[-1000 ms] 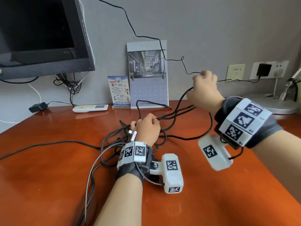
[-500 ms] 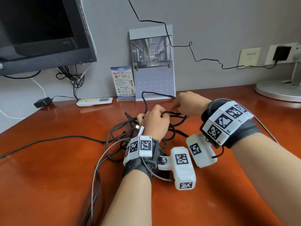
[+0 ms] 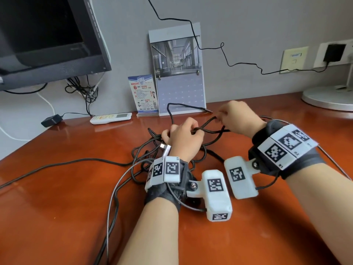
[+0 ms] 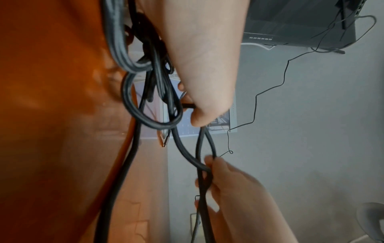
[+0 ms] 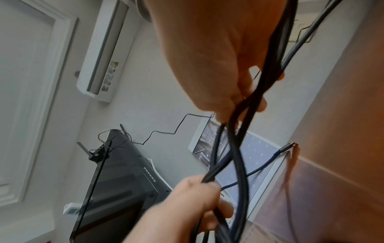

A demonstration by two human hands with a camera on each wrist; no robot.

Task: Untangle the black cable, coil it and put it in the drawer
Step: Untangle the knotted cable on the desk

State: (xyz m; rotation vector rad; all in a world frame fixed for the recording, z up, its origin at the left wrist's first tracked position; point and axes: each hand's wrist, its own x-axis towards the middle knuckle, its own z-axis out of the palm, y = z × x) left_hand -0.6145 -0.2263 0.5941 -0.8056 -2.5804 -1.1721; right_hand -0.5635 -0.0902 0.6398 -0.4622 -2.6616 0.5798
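Both hands are on the tangle. Left hand (image 3: 184,137) is curled round a bunch of strands of the black cable (image 3: 207,129), just above the heap on the desk (image 3: 66,197), likely acting as the anchor so the pile doesn't drag. Right hand (image 3: 237,118) pinches a loop a little further along, fingertips closed on it; the short span between the hands shows two strands crossing, clearest in the left wrist view, where the loop runs into the right hand's fingers (image 4: 209,164). My read: right hand is picking one loop free while left keeps the rest still. Most of the cable sits in a knotted heap under and behind the left wrist, with one run trailing left across the desk and others off the near edge. One plug end (image 3: 209,111) lies free by the calendar (image 3: 177,73); a silver connector (image 3: 165,148) shows beside the left wrist. Untangling stage only: nothing coiled, drawer not in view. Risk: pulling the loop hard could tighten the knot.
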